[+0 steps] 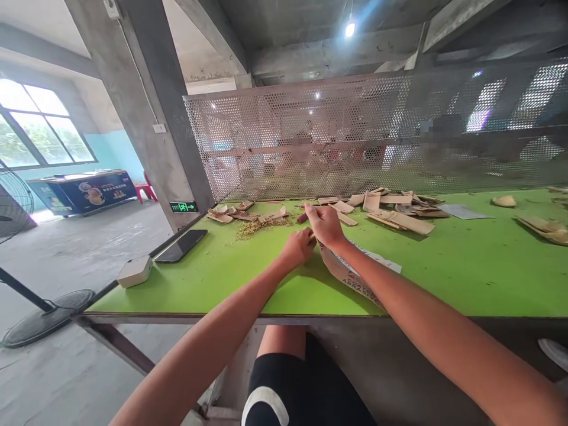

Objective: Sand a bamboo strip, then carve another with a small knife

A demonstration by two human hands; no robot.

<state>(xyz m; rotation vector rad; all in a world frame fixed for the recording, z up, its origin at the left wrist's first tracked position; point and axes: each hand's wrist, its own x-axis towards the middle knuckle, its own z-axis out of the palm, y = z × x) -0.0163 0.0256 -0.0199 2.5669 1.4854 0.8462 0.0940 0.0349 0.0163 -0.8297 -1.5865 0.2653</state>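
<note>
Both my hands meet over the middle of the green table (pixel 465 272). My left hand (pixel 298 247) is curled in a loose fist, its fingers pinching something small that I cannot make out. My right hand (pixel 325 225) is closed too, touching the left hand, with a thin tan piece between the two. Under my right forearm lies a printed cardboard sheet (pixel 350 273). Beyond the hands lie flat tan cardboard pieces (pixel 399 219) in a loose heap, more pieces (pixel 231 213) to the left, and a small pile of scraps (pixel 261 228).
A dark phone (pixel 181 245) and a small white box (pixel 134 271) lie near the table's left edge. A perforated metal screen (pixel 377 136) stands behind the table. More tan pieces (pixel 545 228) lie far right. A fan base (pixel 44 322) stands on the floor at left.
</note>
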